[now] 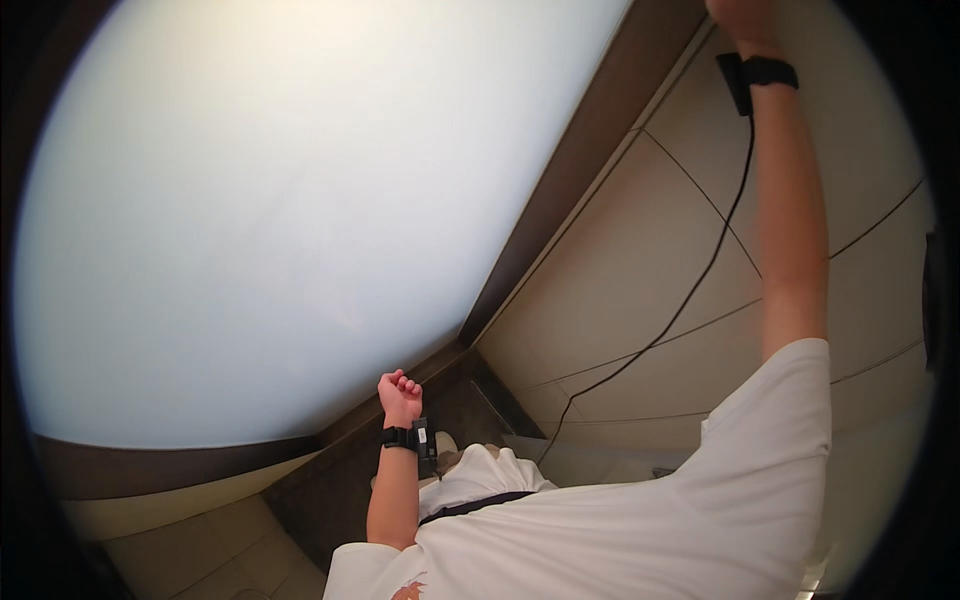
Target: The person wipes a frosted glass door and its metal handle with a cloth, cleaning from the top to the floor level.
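Note:
My left hand [401, 395] is held low in front of the body with its fingers curled in and nothing visible in them. A black wrist strap with a small device [421, 439] sits at that wrist. My right arm stretches up along the right side. My right hand [742, 22] is blurred and partly cut off by the top edge, so its fingers are hidden. A black strap with a device [736, 82] is on the right wrist, and a black cable [701, 277] hangs from it. A large, pale, glowing panel [285, 225] lies before me.
A dark brown frame [555, 176] borders the panel. To its right is a beige tiled wall [615, 255] with dark joints. A dark mat or floor slab [300, 510] lies below, beside pale floor tiles [195, 551]. A dark object [930, 300] is at the right rim.

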Available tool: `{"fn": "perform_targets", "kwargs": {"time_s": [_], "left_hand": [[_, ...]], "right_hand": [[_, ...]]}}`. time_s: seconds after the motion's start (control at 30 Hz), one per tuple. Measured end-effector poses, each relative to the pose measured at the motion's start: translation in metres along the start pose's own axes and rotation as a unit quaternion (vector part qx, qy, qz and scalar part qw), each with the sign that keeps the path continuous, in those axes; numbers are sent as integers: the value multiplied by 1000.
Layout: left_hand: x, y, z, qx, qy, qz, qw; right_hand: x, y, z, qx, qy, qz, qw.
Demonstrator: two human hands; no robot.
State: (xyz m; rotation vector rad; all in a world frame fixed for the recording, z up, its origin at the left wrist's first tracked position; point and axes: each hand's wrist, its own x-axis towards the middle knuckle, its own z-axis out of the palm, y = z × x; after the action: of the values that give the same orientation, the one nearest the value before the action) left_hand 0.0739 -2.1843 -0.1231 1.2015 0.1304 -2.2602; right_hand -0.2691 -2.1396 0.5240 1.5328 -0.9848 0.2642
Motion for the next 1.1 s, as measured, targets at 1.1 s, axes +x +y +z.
{"fn": "perform_targets", "kwargs": {"time_s": [1.1], "left_hand": [[-82,22,111,138,-174,0,975]], "right_hand": [[-191,-419,61,428,248,844,205]]}}
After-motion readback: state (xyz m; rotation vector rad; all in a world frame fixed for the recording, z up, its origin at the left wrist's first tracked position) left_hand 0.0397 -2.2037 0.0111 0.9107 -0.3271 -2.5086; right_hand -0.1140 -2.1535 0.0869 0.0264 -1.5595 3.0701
